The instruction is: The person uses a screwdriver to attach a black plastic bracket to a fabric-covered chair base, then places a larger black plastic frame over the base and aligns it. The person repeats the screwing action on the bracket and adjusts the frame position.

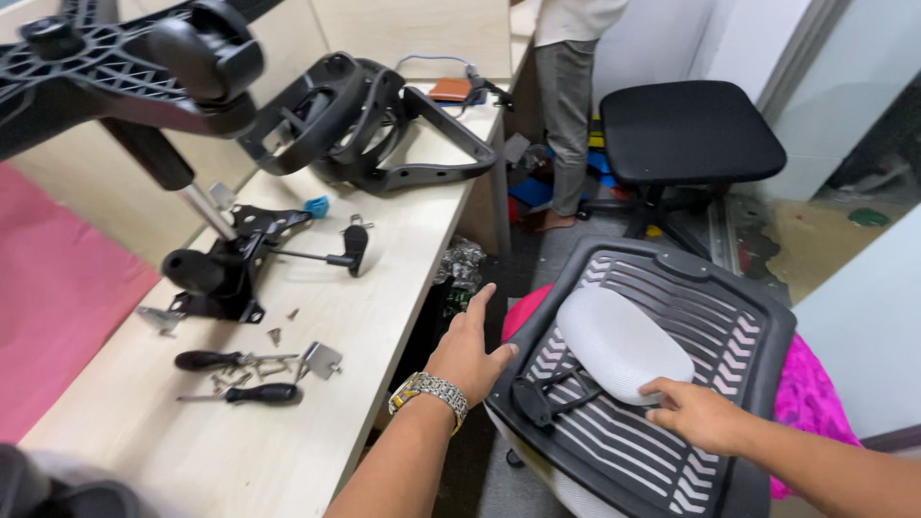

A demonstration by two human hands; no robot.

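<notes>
Left hand [468, 353] rests flat on the left edge of the black slatted chair back [662, 384], fingers spread, thumb out along the rim, gripping nothing. A metal watch [429, 392] sits on that wrist. Right hand [698, 414] sits on the slats at the near end of the white lumbar pad [619, 343], fingertips touching the pad's edge, fingers loosely curled; can't tell whether they actually pinch it. The chair back lies tilted, near right, just right of the bench [317, 384], with pink fabric [814, 384] under it. The pad lies on the middle of the back.

On the bench, near left: two black-handled screwdrivers [251, 393], loose screws [278, 336] and a small metal bracket [322, 360]. Behind them the black tilt mechanism [225, 273] with its lever [347, 251]. Far end of the bench: black armrest frames [374, 125]. The star base with caster [206, 53] hangs at top left, close to the camera.

Far right on the floor: a black chair seat on its base [686, 129]. Another person's legs [566, 105] stand beside it, far centre.
</notes>
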